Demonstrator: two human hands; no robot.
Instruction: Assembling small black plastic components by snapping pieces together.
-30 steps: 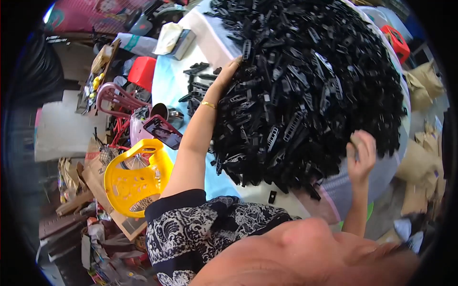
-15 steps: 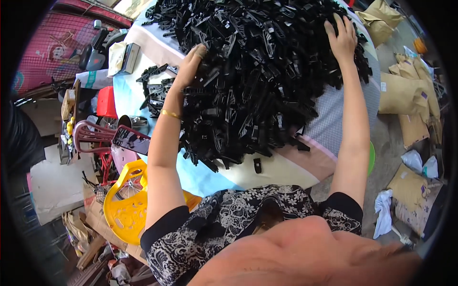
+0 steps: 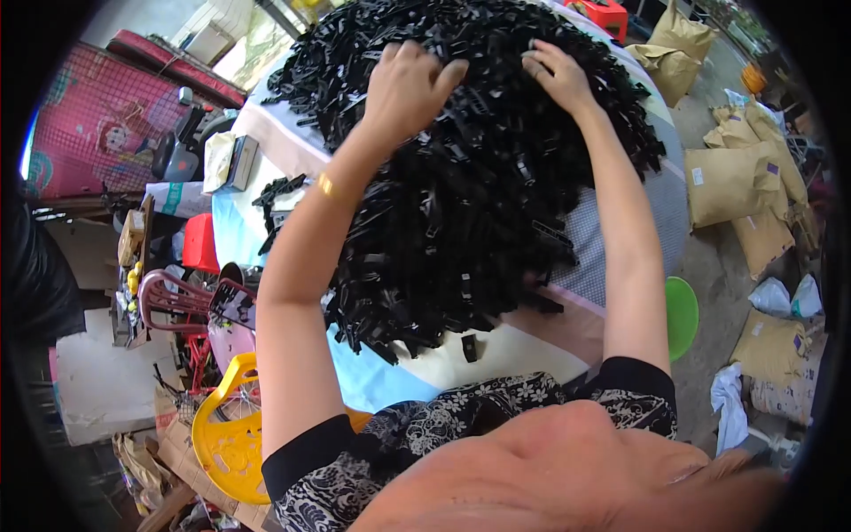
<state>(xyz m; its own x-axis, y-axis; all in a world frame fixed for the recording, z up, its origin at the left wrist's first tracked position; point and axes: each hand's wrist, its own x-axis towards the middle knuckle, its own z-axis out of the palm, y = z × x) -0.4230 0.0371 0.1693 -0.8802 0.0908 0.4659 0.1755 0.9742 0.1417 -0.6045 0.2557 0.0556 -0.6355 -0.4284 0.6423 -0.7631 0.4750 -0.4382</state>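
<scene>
Head view: our left hand [image 3: 406, 89] and right hand [image 3: 560, 80] had drawn closer over the heap of slotted black plastic parts [image 3: 452, 213].
Both had come inward from the heap's two sides, which put them over the same far middle stretch, near each other but apart; our left thumb stood wide of its fingers, while we could not tell whether the right hand gripped anything, its fingertips lost among the parts. The heap covered much of our cloth-draped bench [image 3: 523, 350]. Its parts pointed every way, though several at the near edge ran roughly toward us, as did the long axis of one stubby part [image 3: 469, 348] just off that edge.
</scene>
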